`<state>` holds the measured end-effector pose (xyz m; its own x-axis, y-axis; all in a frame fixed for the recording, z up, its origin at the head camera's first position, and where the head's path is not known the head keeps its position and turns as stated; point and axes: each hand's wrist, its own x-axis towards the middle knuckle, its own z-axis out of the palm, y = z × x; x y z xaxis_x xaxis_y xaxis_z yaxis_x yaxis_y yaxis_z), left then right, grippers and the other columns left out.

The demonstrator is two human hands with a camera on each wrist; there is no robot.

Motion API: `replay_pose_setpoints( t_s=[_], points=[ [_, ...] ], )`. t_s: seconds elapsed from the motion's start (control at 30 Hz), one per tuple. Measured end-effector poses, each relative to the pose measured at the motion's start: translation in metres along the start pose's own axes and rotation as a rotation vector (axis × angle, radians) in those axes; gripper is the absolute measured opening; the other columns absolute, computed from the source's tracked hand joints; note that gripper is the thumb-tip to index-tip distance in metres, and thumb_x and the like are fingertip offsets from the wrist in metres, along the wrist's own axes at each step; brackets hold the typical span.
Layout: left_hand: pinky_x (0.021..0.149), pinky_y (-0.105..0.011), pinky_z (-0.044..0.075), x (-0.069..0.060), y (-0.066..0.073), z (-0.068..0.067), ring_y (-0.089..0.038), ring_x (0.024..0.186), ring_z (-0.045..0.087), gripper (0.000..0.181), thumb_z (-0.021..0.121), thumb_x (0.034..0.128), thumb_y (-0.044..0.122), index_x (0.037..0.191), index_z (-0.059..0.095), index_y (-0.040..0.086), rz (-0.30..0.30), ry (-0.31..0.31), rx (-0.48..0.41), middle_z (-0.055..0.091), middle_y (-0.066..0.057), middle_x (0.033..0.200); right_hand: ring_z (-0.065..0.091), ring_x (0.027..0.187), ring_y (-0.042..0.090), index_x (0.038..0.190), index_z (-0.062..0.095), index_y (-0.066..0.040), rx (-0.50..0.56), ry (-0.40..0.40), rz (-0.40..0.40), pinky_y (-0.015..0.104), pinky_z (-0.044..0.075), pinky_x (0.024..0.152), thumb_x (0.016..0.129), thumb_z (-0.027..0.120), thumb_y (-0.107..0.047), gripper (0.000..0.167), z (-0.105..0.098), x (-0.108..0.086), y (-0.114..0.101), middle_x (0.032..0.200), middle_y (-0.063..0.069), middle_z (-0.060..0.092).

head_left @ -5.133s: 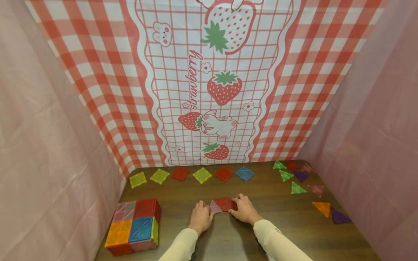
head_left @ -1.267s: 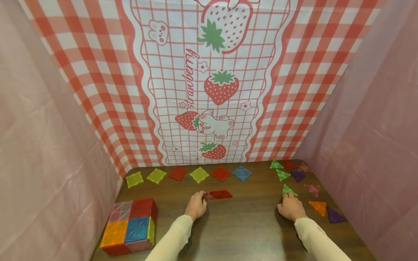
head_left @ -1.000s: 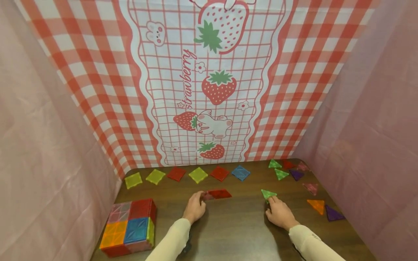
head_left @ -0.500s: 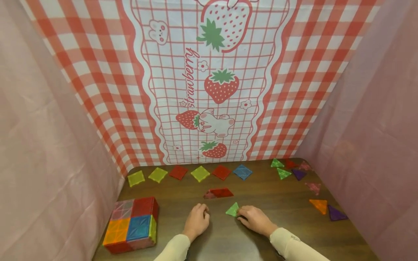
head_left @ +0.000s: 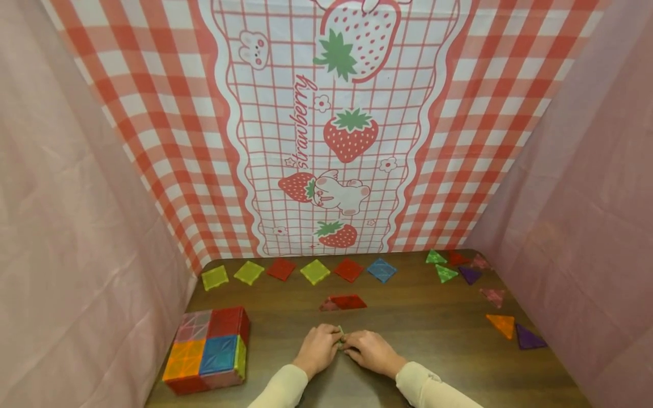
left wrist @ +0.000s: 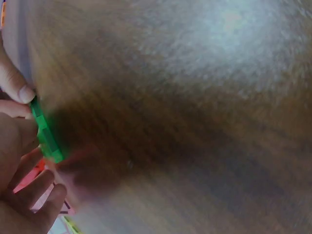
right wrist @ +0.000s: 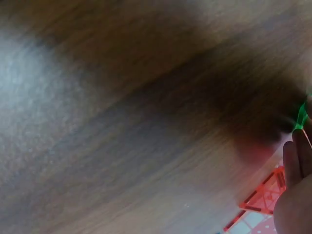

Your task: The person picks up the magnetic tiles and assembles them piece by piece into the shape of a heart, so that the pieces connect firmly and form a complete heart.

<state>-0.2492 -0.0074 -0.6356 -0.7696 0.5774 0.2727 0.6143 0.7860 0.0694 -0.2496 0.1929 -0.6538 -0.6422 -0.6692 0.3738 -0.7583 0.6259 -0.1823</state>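
1. Two hands meet above the middle of a wooden table (head_left: pixel 418 317), bringing one green tile (left wrist: pixel 47 134) between them, nearer the near edge than the far one.
2. The left hand (head_left: pixel 318 348) has its fingers curled in and pinches the tile from its side; the right hand (head_left: pixel 371 350) mirrors it, thumb and fingers closed on the opposite side.
3. The step in hand appears to be two-handed handling of that single tile, edge-on to the head view. The next move, in judgement, calls for a steady grip and an even release, so that the thin tile neither slips nor tips.
4. Just beyond the hands, toward the far edge, sits a red-and-pink piece (head_left: pixel 344 302), touched by neither.
5. A row of square tiles (head_left: pixel 314 272) lines the far edge; loose triangles (head_left: pixel 446 274) lie from the far right corner down the right edge; a multicoloured block (head_left: pixel 219 354) rests by the left edge.
6. Fingers hide most of the green tile, so its outline cannot be told. Whether it touches the tabletop is unclear. The right wrist view catches only a sliver of it, and both sleeves (head_left: pixel 282 388) run out of frame at the bottom.
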Motion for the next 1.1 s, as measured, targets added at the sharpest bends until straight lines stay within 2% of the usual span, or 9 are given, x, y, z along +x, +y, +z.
replay_pose_setpoints(
  t_s=[0.17,0.33,0.47,0.63,0.7,0.8,0.9,0.97,1.1],
  points=[
    [0.091,-0.043,0.056,0.0,-0.003,-0.005,-0.017,0.116,0.063,0.035,0.077,0.0876,0.03,0.122,0.075,0.02,0.022,-0.052,-0.009,0.069,0.004,0.122,0.073,0.096,0.014,0.096,0.078,-0.016,0.03,0.022,-0.012,0.033,0.06,0.084,0.086,0.08,-0.015,0.01,-0.002,-0.001,0.002,0.104,-0.003,0.076],
    [0.088,-0.036,0.056,0.002,-0.002,-0.006,-0.016,0.114,0.064,0.036,0.078,0.0864,0.03,0.121,0.076,0.02,0.037,-0.053,0.017,0.069,0.005,0.119,0.073,0.097,0.014,0.097,0.078,-0.015,0.014,0.036,-0.028,0.033,0.06,0.084,0.087,0.08,-0.017,0.01,-0.004,-0.002,0.003,0.104,-0.003,0.076],
    [0.084,-0.03,0.055,0.001,-0.002,-0.004,-0.015,0.11,0.065,0.035,0.079,0.0861,0.03,0.119,0.076,0.019,0.047,-0.054,0.03,0.068,0.005,0.117,0.072,0.101,0.017,0.105,0.078,-0.014,-0.026,0.024,0.034,0.035,0.06,0.086,0.089,0.077,-0.02,0.017,-0.01,-0.009,0.012,0.111,0.0,0.076],
    [0.082,-0.029,0.055,-0.003,-0.005,0.0,-0.016,0.107,0.066,0.034,0.08,0.0839,0.028,0.116,0.077,0.018,0.041,-0.017,0.031,0.069,0.005,0.116,0.072,0.098,0.022,0.105,0.077,-0.01,-0.068,0.061,0.217,0.04,0.06,0.084,0.087,0.077,-0.015,0.019,-0.034,-0.026,0.047,0.107,0.004,0.075],
    [0.082,-0.031,0.055,-0.005,-0.006,0.001,-0.016,0.106,0.066,0.033,0.08,0.0833,0.029,0.115,0.078,0.018,0.027,0.004,0.035,0.07,0.004,0.115,0.072,0.094,0.025,0.103,0.076,-0.007,-0.072,0.074,0.319,0.043,0.059,0.081,0.085,0.077,-0.012,0.018,-0.051,-0.036,0.068,0.102,0.007,0.074],
    [0.081,-0.032,0.054,-0.006,-0.007,0.0,-0.018,0.104,0.067,0.032,0.08,0.0832,0.03,0.113,0.079,0.018,0.003,0.022,0.038,0.072,0.004,0.116,0.07,0.09,0.033,0.103,0.074,0.001,-0.066,0.066,0.518,0.049,0.058,0.079,0.084,0.075,-0.008,0.021,-0.081,-0.057,0.099,0.099,0.014,0.071],
    [0.079,-0.032,0.053,-0.006,-0.008,-0.001,-0.018,0.1,0.068,0.031,0.08,0.0836,0.033,0.112,0.079,0.019,-0.009,0.013,0.04,0.074,0.003,0.115,0.067,0.087,0.044,0.099,0.068,0.011,-0.106,0.012,0.714,0.056,0.055,0.078,0.084,0.069,-0.009,0.025,-0.112,-0.082,0.124,0.094,0.024,0.065],
    [0.076,-0.031,0.051,-0.005,-0.008,-0.002,-0.018,0.097,0.068,0.03,0.081,0.0828,0.033,0.109,0.08,0.02,-0.009,0.008,0.044,0.075,0.004,0.113,0.063,0.087,0.051,0.097,0.064,0.016,-0.121,-0.036,0.814,0.061,0.053,0.079,0.084,0.064,-0.011,0.029,-0.13,-0.099,0.138,0.093,0.03,0.062],
    [0.073,-0.03,0.05,-0.002,-0.009,-0.004,-0.017,0.094,0.068,0.028,0.082,0.0815,0.034,0.107,0.08,0.021,0.001,0.009,0.048,0.076,0.005,0.113,0.058,0.092,0.061,0.101,0.06,0.023,-0.109,-0.165,1.003,0.066,0.05,0.081,0.086,0.057,-0.016,0.042,-0.153,-0.13,0.15,0.1,0.043,0.055]
  ],
)
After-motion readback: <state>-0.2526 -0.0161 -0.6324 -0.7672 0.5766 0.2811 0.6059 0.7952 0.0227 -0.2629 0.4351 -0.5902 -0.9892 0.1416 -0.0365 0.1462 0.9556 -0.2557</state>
